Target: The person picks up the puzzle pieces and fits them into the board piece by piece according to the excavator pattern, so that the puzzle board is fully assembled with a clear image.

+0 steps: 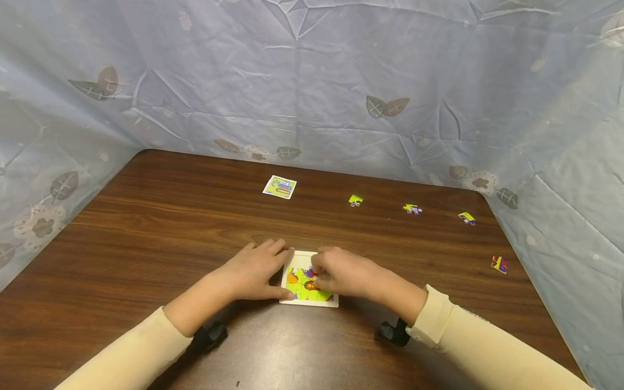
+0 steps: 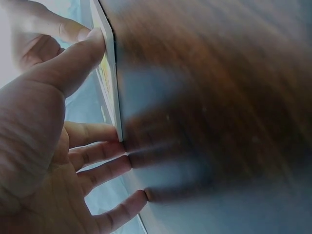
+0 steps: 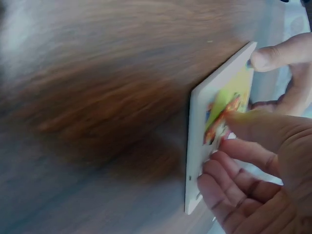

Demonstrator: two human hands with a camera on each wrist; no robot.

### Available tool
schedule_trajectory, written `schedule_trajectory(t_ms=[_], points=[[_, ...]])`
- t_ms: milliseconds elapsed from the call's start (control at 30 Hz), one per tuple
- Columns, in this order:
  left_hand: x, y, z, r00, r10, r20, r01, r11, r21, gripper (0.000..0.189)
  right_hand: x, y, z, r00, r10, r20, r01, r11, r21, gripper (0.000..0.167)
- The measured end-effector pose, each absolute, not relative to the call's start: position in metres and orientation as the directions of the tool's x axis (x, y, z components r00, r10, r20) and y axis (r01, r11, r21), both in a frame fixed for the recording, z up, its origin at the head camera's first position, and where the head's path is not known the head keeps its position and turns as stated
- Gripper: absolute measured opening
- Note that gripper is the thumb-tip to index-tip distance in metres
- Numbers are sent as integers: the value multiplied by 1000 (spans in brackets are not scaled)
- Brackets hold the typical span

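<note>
A small square jigsaw puzzle tray [image 1: 310,304] with a pale frame lies on the table before me, several yellow-green and orange pieces set inside. My left hand [image 1: 255,269] spans the tray's left side. Its thumb presses the near left corner, and in the left wrist view its straight fingers [image 2: 109,168] touch the table by the far end. Over the tray's right part, my right hand [image 1: 348,271] pinches a colourful puzzle piece [image 3: 222,117] between thumb and forefinger, low against the picture. The hand covers the tray's far right part.
Farther back lies a square picture card [image 1: 280,187]. Loose jigsaw pieces lie spread to the right: a green one [image 1: 356,200], a green-purple one [image 1: 412,209], a yellow-purple one [image 1: 467,218] and a red-yellow one [image 1: 499,264]. A patterned curtain [image 1: 331,97] hangs around the table [image 1: 146,227].
</note>
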State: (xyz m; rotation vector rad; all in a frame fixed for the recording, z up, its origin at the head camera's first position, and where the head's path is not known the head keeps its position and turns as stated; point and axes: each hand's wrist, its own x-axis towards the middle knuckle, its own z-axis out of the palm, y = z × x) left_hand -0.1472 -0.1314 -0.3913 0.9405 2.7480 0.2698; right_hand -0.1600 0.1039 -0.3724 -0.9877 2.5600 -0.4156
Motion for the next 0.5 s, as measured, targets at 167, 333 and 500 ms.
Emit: schedule_trajectory(t_ms=[167,333,500], points=[[-147,-131,-392,-768,625,-138,588,774,236,92,-161,103,-373,-692,-683,-231,-577,717,-391,14],[-147,-132,-392,-770,621,-145,582,778,236,92,-161,103,-375,-703,-676,-222,-578,724,-376,12],[-147,-131,-392,-770,620,-149,580,779,238,93,-161,103,-373,-720,-655,-230,-562,744,-362,17]])
